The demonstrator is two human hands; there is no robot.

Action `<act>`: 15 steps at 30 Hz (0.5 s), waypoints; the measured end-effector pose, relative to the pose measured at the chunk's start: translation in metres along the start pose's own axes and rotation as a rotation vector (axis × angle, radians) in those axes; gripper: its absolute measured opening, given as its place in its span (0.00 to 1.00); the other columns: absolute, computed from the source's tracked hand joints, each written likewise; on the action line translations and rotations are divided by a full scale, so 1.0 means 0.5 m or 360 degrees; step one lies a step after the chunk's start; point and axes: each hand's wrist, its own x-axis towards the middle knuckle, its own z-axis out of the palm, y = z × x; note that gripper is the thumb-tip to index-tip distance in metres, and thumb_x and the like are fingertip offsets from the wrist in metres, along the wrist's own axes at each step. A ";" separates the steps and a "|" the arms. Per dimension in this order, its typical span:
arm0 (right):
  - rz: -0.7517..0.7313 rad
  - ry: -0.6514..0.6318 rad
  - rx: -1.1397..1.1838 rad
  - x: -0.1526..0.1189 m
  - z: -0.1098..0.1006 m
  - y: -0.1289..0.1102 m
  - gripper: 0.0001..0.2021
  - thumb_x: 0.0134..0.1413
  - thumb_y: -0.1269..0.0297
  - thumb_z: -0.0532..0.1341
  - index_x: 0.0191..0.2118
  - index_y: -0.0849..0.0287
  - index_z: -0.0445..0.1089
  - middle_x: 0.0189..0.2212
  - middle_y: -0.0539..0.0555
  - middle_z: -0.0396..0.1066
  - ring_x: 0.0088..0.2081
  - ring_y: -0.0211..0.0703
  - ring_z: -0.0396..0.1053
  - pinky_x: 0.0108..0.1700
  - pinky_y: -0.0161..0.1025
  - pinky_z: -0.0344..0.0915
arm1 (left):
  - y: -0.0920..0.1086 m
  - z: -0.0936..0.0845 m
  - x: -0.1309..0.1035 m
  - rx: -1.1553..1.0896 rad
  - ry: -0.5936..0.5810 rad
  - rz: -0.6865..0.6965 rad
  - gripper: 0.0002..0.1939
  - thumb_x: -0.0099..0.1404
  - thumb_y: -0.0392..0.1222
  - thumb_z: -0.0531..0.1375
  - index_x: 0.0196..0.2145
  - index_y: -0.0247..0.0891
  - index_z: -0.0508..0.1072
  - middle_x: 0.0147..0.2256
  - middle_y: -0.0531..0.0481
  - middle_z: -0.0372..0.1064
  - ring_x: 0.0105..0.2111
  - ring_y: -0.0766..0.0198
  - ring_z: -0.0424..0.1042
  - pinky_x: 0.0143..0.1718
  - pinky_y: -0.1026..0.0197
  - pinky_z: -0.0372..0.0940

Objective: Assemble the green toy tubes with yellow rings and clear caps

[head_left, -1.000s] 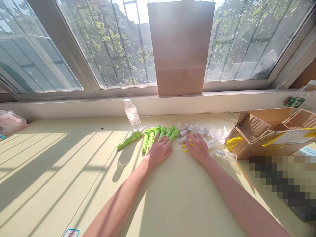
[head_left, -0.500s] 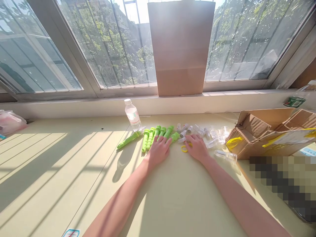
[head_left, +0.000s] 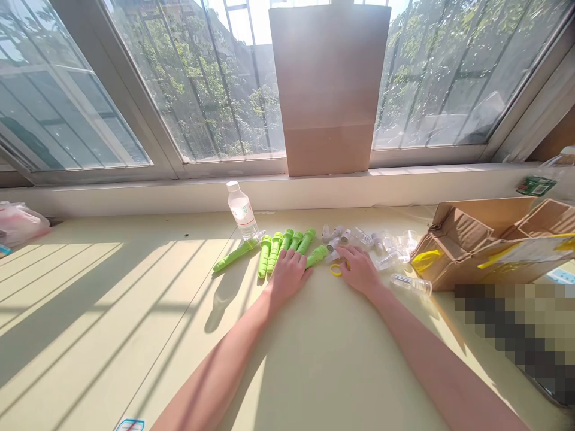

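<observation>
My left hand (head_left: 288, 274) rests palm-down on the table, its fingertips over the lower ends of several bright green plastic sticks (head_left: 275, 251) lying side by side. Its thumb stands apart from the fingers, near a separate green stick (head_left: 317, 256) that slants to the right. My right hand (head_left: 359, 270) lies palm-down with fingers apart, nothing visible in its grasp. A small yellow ring (head_left: 335, 270) is beside its thumb. Past its fingertips lie clear plastic tubes and caps (head_left: 363, 237), some partly hidden. Another clear tube (head_left: 411, 283) is right of the hand.
A water bottle (head_left: 242, 212) stands behind another green stick (head_left: 234, 255) at the left. A cardboard box (head_left: 489, 254) with yellow tape sits at the right. Cardboard (head_left: 330, 90) leans against the window. A pinkish plastic bag (head_left: 22, 224) lies far left on the table (head_left: 314, 359).
My left hand's fingers have drawn back and curled slightly, and its thumb has come nearer me, uncovering more of the slanting green stick. My right hand has barely moved.
</observation>
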 end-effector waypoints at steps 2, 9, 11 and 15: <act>-0.0013 0.0010 0.0000 0.000 0.000 0.000 0.24 0.55 0.75 0.52 0.55 0.54 0.72 0.56 0.54 0.72 0.58 0.50 0.66 0.57 0.48 0.63 | 0.000 0.002 0.001 0.0026 0.0007 0.0006 0.17 0.73 0.48 0.50 0.40 0.39 0.76 0.37 0.42 0.74 0.42 0.48 0.72 0.45 0.49 0.63; -0.0081 0.0085 -0.0002 -0.001 0.006 0.004 0.21 0.57 0.73 0.53 0.53 0.53 0.73 0.54 0.54 0.74 0.56 0.52 0.68 0.54 0.49 0.65 | -0.011 0.014 0.004 0.0092 0.0179 -0.0185 0.11 0.73 0.41 0.51 0.44 0.38 0.72 0.38 0.43 0.73 0.40 0.53 0.71 0.42 0.53 0.63; -0.0097 0.0101 0.0004 -0.002 0.007 0.006 0.21 0.58 0.72 0.53 0.53 0.53 0.73 0.54 0.54 0.74 0.55 0.52 0.69 0.53 0.49 0.65 | -0.013 0.016 0.004 0.0096 0.0231 -0.0182 0.11 0.73 0.37 0.50 0.48 0.38 0.70 0.39 0.44 0.73 0.39 0.53 0.72 0.42 0.54 0.64; -0.0116 0.0129 0.0027 -0.002 0.008 0.006 0.20 0.59 0.72 0.53 0.53 0.52 0.73 0.53 0.53 0.74 0.55 0.52 0.69 0.53 0.49 0.65 | -0.010 0.015 0.003 0.0052 0.0299 -0.0175 0.16 0.73 0.34 0.49 0.55 0.37 0.68 0.41 0.42 0.74 0.41 0.54 0.73 0.42 0.55 0.64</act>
